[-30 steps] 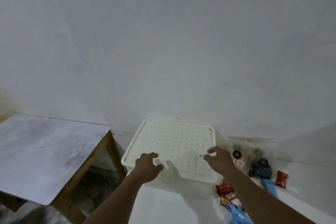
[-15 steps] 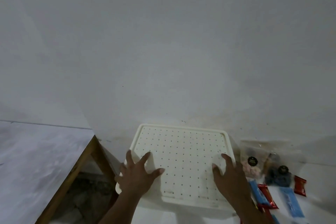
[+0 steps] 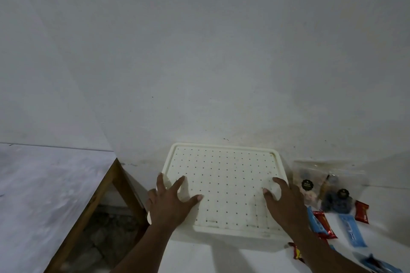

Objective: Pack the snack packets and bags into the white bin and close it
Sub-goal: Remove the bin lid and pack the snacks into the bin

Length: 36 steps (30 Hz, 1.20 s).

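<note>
Bin lid in place; my left hand and right hand rest on it, fingers spread, gripping nothing; snack packets lie outside; next I must lift it off.

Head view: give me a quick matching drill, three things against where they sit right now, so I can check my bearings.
Things: 1 lid; 2 clear bags; 3 table.
Places: A left of the lid; B under the left hand and right hand; C by the wall, right of the lid.
Pairs: 1-B, 2-C, 3-A.
</note>
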Available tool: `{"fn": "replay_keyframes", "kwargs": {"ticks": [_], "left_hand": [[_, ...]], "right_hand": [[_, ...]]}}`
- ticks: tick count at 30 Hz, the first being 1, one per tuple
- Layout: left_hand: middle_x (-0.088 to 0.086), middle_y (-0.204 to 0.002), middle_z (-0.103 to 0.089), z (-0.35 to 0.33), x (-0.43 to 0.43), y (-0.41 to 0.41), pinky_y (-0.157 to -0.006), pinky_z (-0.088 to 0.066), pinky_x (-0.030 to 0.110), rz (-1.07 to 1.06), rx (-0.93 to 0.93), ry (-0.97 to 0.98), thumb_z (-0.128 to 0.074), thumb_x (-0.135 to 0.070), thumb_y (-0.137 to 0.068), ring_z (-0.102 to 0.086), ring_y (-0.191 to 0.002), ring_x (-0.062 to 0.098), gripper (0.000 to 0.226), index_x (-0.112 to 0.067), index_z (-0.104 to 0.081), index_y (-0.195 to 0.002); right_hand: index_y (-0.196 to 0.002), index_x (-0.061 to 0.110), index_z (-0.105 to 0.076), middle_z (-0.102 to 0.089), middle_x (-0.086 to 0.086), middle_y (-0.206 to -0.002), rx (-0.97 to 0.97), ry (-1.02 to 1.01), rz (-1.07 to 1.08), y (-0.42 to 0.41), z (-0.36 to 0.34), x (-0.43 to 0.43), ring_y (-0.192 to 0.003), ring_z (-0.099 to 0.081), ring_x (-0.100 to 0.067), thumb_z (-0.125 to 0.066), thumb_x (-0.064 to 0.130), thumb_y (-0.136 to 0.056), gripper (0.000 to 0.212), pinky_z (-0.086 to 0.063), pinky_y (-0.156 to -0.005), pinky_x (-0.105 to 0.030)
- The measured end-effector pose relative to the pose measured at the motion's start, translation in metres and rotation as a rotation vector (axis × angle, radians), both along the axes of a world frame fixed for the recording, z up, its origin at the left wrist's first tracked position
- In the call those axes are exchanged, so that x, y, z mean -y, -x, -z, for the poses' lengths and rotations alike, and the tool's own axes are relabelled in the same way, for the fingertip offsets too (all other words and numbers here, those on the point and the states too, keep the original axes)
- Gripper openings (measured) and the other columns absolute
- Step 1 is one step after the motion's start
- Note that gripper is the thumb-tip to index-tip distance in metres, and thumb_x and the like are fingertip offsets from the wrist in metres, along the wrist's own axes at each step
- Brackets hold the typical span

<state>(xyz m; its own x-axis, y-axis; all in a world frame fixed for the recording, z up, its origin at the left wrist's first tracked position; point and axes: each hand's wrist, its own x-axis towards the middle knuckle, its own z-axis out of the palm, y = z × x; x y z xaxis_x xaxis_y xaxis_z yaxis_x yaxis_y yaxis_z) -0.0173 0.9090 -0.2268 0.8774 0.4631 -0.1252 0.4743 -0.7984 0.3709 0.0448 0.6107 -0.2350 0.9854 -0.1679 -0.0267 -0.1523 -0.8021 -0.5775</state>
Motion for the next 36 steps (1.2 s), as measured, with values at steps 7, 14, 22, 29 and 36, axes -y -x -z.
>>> {"fn": "replay_keyframes", "kwargs": {"ticks": [7,14,22,29,36], "left_hand": [[0.006,-0.164,-0.007,-0.026,0.0,0.012,-0.111,-0.03,0.056,-0.006,0.155,-0.062,-0.036,-0.1,-0.053,-0.027,-0.139,0.042,0.098,-0.053,-0.038,-0.139],[0.004,-0.163,-0.01,-0.061,0.005,0.061,-0.111,-0.031,0.057,-0.041,0.242,-0.09,-0.04,-0.099,-0.053,-0.026,-0.139,0.041,0.097,-0.052,-0.04,-0.138],[0.003,-0.163,-0.013,-0.067,0.032,0.159,-0.112,-0.03,0.056,-0.071,0.287,-0.118,-0.036,-0.101,-0.052,-0.028,-0.141,0.037,0.099,-0.05,-0.042,-0.137],[0.002,-0.164,-0.01,-0.036,0.067,0.261,-0.112,-0.028,0.055,-0.073,0.181,-0.106,-0.03,-0.101,-0.052,-0.025,-0.14,0.036,0.1,-0.052,-0.041,-0.138],[0.001,-0.164,-0.013,0.02,0.091,0.346,-0.112,-0.03,0.056,-0.094,0.052,-0.116,-0.027,-0.101,-0.053,-0.028,-0.139,0.035,0.099,-0.053,-0.042,-0.137]], "right_hand": [[-0.119,0.025,-0.061,-0.059,-0.01,-0.121,0.206,-0.032,0.062,0.012,-0.02,0.002,-0.116,-0.052,-0.033,-0.069,0.037,-0.082,0.04,-0.051,-0.092,-0.049],[-0.121,0.021,-0.06,-0.055,-0.013,-0.122,0.267,-0.133,-0.006,0.048,-0.047,0.008,-0.116,-0.05,-0.031,-0.07,0.033,-0.083,0.042,-0.051,-0.094,-0.046],[-0.12,0.024,-0.061,-0.054,-0.016,-0.124,0.264,-0.175,-0.042,0.138,-0.046,0.034,-0.116,-0.051,-0.034,-0.071,0.031,-0.081,0.041,-0.049,-0.094,-0.046],[-0.121,0.025,-0.06,-0.053,-0.012,-0.13,0.179,-0.116,-0.042,0.237,-0.008,0.064,-0.125,-0.047,-0.032,-0.071,0.034,-0.081,0.042,-0.046,-0.1,-0.049],[-0.127,0.03,-0.055,-0.046,-0.013,-0.137,0.023,-0.016,-0.086,0.327,0.046,0.089,-0.127,-0.045,-0.03,-0.064,0.043,-0.086,0.044,-0.047,-0.099,-0.045]]}}
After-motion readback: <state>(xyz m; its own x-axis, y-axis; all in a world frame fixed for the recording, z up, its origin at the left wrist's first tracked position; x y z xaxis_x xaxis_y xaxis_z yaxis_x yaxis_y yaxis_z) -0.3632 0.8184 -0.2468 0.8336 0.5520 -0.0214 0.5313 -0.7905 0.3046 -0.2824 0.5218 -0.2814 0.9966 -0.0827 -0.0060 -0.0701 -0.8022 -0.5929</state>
